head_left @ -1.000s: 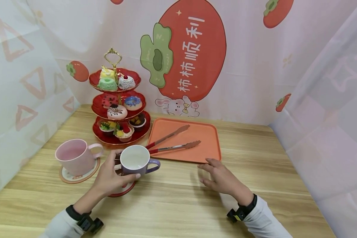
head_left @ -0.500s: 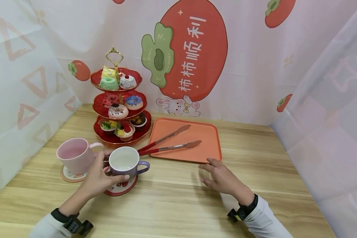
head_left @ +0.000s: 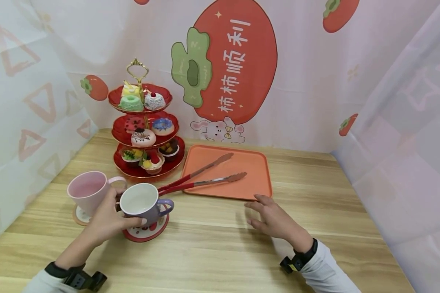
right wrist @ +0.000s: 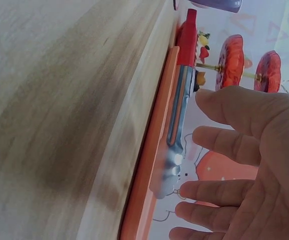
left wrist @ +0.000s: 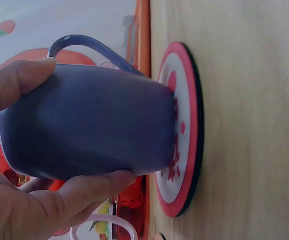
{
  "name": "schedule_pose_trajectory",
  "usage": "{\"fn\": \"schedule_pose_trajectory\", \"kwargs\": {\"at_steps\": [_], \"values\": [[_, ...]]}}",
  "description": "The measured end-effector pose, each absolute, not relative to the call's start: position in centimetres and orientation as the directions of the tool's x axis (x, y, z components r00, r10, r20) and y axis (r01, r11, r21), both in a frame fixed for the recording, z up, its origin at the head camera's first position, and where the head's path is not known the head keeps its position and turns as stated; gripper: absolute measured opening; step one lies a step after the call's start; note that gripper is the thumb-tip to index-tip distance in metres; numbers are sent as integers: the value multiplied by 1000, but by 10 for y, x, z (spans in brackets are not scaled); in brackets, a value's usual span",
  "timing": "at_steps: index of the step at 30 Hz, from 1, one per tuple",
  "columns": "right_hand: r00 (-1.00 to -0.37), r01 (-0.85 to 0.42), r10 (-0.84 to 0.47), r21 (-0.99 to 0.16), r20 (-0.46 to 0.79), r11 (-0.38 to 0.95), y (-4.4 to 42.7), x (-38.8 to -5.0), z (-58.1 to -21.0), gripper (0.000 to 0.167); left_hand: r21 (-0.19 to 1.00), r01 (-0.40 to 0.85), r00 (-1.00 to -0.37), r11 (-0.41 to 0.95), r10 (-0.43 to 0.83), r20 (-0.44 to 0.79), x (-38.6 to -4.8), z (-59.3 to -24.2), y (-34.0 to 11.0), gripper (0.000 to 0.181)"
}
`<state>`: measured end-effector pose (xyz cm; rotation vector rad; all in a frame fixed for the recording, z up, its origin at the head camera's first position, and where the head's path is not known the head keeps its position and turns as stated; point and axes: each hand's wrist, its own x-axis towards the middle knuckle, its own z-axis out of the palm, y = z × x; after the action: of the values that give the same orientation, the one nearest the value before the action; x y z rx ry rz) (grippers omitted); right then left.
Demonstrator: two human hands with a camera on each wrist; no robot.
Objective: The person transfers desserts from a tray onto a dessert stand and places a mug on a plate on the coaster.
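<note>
My left hand grips the side of a purple mug with a white inside, thumb on the near side and fingers round the far side. The mug's handle points right. Its base is at a round red-rimmed coaster; I cannot tell whether it rests fully on it. A pink mug stands on another coaster, just left of my left hand. My right hand holds nothing, its fingers spread near the front right corner of the orange tray.
Red-handled tongs lie spread on the tray, their handles reaching past its left edge behind the purple mug. Behind the mugs stands a three-tier red stand with several cakes, doughnuts and tarts. A printed cloth hangs behind the table.
My left hand has carried the purple mug left, over the red-rimmed coaster, uncovering more of the tongs' handles. The right hand, pink mug and tray have stayed put.
</note>
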<state>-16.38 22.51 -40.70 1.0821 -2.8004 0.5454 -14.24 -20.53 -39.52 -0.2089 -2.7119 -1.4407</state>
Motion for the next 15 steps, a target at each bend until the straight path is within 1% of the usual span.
{"fn": "schedule_pose_trajectory", "kwargs": {"at_steps": [6,15], "values": [[-745,-665,-636,-303,202,682,224,-164,-408,39,809,123,-992,575,101,80,-143,-390,-212,95],[-749,-661,-630,-304,208,686,222,-164,-407,38,806,132,-990,576,116,79,-143,-390,-214,94]]}}
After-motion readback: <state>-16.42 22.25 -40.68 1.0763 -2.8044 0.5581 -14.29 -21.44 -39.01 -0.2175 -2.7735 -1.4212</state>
